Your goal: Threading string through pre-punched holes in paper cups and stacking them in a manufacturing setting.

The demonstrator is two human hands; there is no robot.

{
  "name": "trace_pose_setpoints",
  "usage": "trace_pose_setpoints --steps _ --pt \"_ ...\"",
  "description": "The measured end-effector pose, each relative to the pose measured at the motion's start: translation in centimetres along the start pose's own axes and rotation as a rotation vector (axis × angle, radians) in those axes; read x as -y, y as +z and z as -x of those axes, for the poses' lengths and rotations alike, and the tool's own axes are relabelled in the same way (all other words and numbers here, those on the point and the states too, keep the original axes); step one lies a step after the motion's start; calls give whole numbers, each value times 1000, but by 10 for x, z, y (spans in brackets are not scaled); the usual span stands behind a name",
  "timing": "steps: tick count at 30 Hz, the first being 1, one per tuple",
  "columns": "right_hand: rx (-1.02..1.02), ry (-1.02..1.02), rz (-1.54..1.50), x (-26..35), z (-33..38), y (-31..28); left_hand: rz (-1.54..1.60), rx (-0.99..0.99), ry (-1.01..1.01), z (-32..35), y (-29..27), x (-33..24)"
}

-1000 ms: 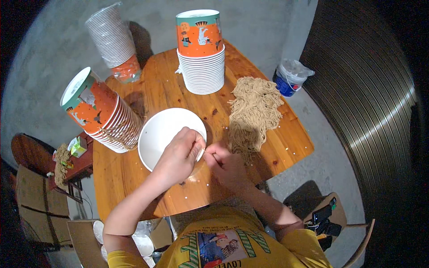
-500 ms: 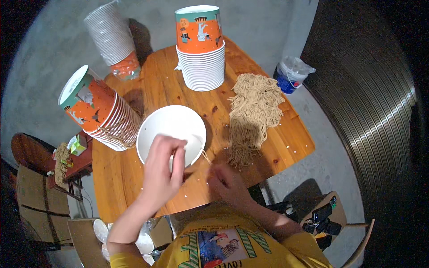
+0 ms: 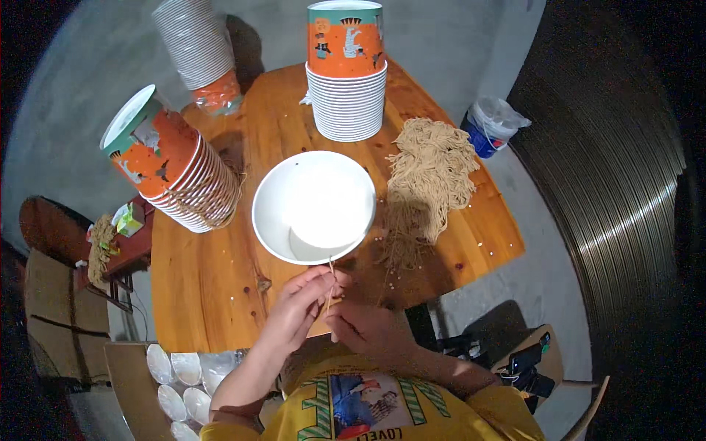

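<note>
One string (image 3: pixel 330 285), tan, thin, apparently a twisted cord. Located between the two hands, just below the near rim of the white tub; its upper end meets that rim, though whether it passes through a hole there cannot be told.

One left hand (image 3: pixel 307 303), thumb and forefinger pinching the string near the rim. One right hand (image 3: pixel 358 323), fingers curled, thumb and forefinger seemingly pinching the string lower down; its grip is partly in shadow.

One white tub (image 3: pixel 266 213), open, mouth up, on the tabletop (image 3: pixel 213 294) near its front edge. A small dark spot shows on the inner wall by the far rim.

Handling, as judged: string very light, limp, dry and grippy rather than slippery, loose ends liable to fray; best held in a fingertip pinch close to the end. Tub light, thin-walled, likely stiff card, smooth outside, quick to slide or dent under a squeeze; best steadied by its rolled rim.

Also present: one string pile (image 3: pixel 434 176), soft and easily tangled, right of the tub; one tub stack (image 3: pixel 346 103) beyond; one strung stack (image 3: pixel 173 165) at left, more cord looped about its rims.
</note>
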State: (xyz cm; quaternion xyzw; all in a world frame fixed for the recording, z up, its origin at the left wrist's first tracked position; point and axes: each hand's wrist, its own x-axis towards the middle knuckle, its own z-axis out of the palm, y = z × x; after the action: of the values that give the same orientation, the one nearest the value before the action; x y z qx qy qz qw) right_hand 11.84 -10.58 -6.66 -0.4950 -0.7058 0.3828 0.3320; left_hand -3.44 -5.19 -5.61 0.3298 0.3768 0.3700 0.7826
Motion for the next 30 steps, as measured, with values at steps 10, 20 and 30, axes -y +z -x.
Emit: trace_pose_setpoints --steps 10,20,30 --pt "83 -225 320 -14 3 3 76 0 114 -8 -1 -1" --pt "-59 -288 83 -15 0 8 163 -84 22 -5 7 -5" --pt "84 -249 197 -16 -4 3 172 -182 151 -13 3 -16"
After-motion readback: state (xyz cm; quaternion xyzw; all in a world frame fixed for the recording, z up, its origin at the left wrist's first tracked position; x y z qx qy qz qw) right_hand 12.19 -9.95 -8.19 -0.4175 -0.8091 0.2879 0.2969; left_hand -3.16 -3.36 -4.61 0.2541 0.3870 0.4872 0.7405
